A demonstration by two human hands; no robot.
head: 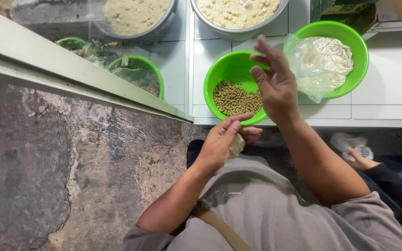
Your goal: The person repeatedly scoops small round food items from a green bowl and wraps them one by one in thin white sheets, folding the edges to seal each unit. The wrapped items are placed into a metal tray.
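The left hand (224, 142) is curled shut around a small pale lump of dough (236, 145), held just below the edge of the white tiled worktop (391, 88); most of the lump is hidden behind the fingers, so its shape is hard to make out. The right hand (274, 83) hangs above the near green bowl (219, 76) with its fingers loosely spread and nothing visibly in them. That bowl holds small brownish-green pellets (234, 98), partly covered by the right hand. Just beside it, a second green bowl (350, 35) holds pale flat sheets under a crumpled clear plastic bag (305, 69). Two metal basins (238, 31) of crumbly beige meal are cut off at the top edge. At left, further green bowls (157, 76) show only dimly through a glass pane.
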